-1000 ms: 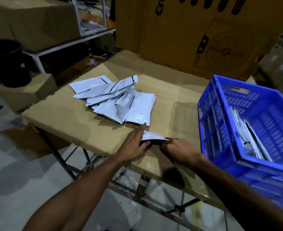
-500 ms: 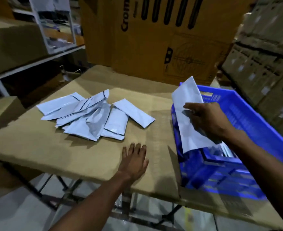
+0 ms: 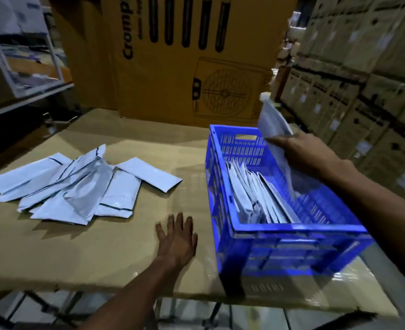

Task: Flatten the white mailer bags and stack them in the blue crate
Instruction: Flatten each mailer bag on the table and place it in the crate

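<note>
Over the blue crate (image 3: 289, 228), at 3 o'clock on the bench (image 3: 101, 253), the right hand (image 3: 299, 151) grasps one white mailer bag (image 3: 274, 125) held on edge, its lower end dipping inside. Stacked mailers (image 3: 256, 196) lean against the crate's left wall. The left hand (image 3: 176, 239) lies released, fingers flat on the bench at 6 o'clock. A loose pile of mailers (image 3: 77, 186) waits at 9 o'clock. Judged step: depositing. Next move calls for lowering the bag against the stack, letting go, then reaching to the pile.
</note>
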Demonstrator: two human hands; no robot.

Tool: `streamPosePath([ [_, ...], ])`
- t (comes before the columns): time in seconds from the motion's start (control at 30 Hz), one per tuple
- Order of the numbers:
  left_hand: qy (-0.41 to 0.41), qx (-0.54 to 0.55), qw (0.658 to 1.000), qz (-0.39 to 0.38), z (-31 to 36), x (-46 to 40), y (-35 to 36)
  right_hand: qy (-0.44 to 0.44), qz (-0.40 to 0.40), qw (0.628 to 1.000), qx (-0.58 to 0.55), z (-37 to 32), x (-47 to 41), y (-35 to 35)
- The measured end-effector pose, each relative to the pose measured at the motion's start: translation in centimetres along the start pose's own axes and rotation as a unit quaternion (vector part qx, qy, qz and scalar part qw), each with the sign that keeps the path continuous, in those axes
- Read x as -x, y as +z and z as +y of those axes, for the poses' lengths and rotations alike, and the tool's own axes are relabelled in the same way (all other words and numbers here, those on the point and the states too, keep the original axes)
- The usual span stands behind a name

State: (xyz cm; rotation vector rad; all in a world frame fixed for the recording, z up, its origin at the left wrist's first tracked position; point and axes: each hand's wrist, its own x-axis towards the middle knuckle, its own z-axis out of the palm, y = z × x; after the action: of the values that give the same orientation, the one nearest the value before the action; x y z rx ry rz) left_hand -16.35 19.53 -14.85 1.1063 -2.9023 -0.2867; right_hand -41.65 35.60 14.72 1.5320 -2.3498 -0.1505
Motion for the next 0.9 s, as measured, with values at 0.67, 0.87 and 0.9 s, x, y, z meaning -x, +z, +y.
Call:
streamPosePath([
  [0.67, -0.010, -0.046, 0.996, 0.079, 0.6, 0.2, 0.7, 0.057, -0.362, 0.927, -0.085, 2.5, 0.5, 17.1],
  [0.87, -0.006, -0.043, 0.995, 0.094, 0.5, 0.2, 0.8, 0.083, -0.372, 0.918, -0.106, 2.1, -0.4, 18.3],
  [0.9, -0.006, -0.043, 0.995, 0.095, 0.5, 0.2, 0.9, 0.088, -0.373, 0.917, -0.111, 1.7, -0.4, 18.2],
])
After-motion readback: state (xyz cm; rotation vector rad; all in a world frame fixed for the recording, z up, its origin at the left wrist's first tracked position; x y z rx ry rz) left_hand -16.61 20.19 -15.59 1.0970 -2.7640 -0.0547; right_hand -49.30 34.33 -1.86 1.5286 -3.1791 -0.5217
